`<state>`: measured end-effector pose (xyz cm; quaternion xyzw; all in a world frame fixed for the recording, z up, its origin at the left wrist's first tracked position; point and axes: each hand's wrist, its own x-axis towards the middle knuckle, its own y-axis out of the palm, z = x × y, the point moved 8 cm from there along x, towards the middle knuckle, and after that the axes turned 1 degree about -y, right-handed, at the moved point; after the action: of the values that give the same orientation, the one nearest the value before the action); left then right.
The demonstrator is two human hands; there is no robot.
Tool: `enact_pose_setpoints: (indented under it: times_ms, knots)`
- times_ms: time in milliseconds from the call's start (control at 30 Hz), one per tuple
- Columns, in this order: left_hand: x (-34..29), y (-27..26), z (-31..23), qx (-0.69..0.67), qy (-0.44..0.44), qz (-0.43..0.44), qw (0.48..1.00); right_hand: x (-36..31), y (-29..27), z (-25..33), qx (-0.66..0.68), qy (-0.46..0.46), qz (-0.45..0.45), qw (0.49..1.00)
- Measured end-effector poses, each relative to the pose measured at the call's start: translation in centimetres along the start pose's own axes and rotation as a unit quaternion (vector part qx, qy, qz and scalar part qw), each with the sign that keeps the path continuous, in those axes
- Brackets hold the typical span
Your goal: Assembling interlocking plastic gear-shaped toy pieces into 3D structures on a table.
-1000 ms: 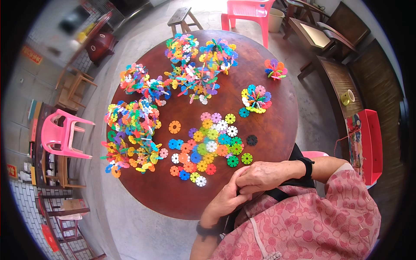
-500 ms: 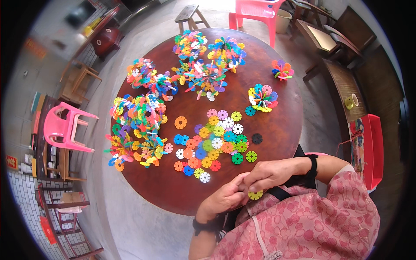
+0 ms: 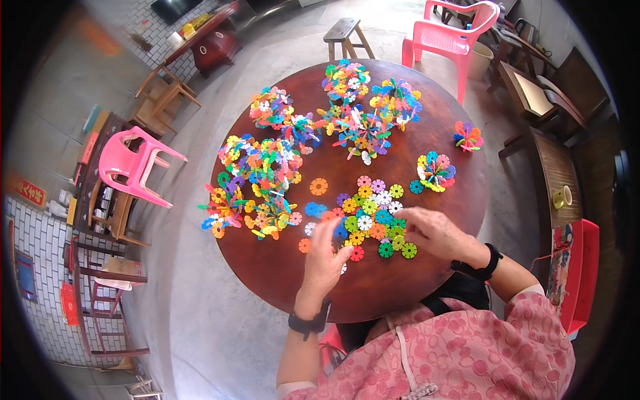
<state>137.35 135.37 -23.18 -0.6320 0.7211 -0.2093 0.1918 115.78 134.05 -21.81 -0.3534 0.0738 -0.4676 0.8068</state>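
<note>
Loose flower-shaped plastic discs point(image 3: 377, 231) in many colours lie spread over the round brown table point(image 3: 267, 280). My left hand point(image 3: 323, 259) is at the near left side of these discs, its thumb and fingers apart and nothing visible between them. A white disc point(image 3: 343, 269) peeks out beside its thumb. Over the right side of the spread is my right hand point(image 3: 437, 233), fingers loosely bent and apart, their tips close to a white disc point(image 3: 395, 207). Whatever lies under that palm is hidden. An orange disc point(image 3: 319, 187) rests apart at the upper left.
Big balls of interlocked discs point(image 3: 263, 163) crowd the table's left and far side. Two smaller ones, a multicoloured cluster point(image 3: 435, 172) and a pink-and-purple cluster point(image 3: 469, 137), stand at right. Around the table are pink plastic chairs point(image 3: 133, 163) and a wooden stool point(image 3: 343, 30).
Both hands have moved from my lap out over the discs and come apart. The yellow disc held earlier no longer shows in either hand. The whole view has shifted.
</note>
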Motion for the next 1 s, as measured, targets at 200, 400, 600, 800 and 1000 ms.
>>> enact_pose_setpoints:
  times_ms: [200,400,600,800,1000]
  knots:
    - [0.7,-2.6,3.0,0.217,0.078,-0.114,0.966,0.4,-6.8,-2.6,-0.239,-0.004,-0.165,0.957]
    - [0.8,-1.4,4.1,0.268,0.029,-0.056,0.961,-1.0,-8.4,-9.3,-0.268,0.155,-0.125,0.943]
    - [2.1,1.2,4.7,0.311,-0.033,0.016,0.95,-1.3,-6.9,-10.9,-0.208,0.154,-0.1,0.961]
    - [3.9,4.0,2.7,0.189,0.027,0.094,0.977,-0.5,-5.9,-9.5,-0.18,0.122,-0.113,0.97]
    - [7.6,1.4,1.8,0.243,0.04,0.001,0.969,-0.7,-6.4,-8.5,-0.161,0.085,-0.139,0.973]
